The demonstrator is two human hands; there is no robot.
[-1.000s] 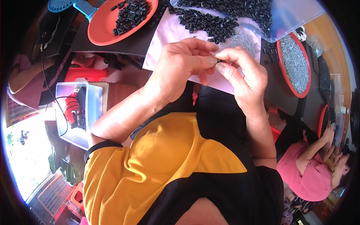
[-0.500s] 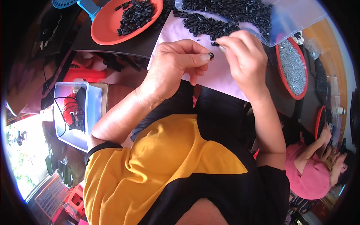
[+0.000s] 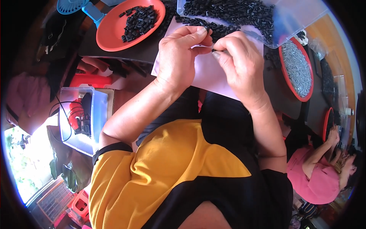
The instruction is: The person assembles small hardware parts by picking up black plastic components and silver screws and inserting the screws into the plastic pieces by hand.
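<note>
Fingers of both hands pinch one small black part together over the pink sheet; a steady, aligned squeeze seems best.

I am sitting at a dark table. Lying on it are a pale pink sheet strewn with small black parts, an orange plate holding more black pieces, a clear plastic tub, and a red-rimmed tray of grey metal pieces.
</note>
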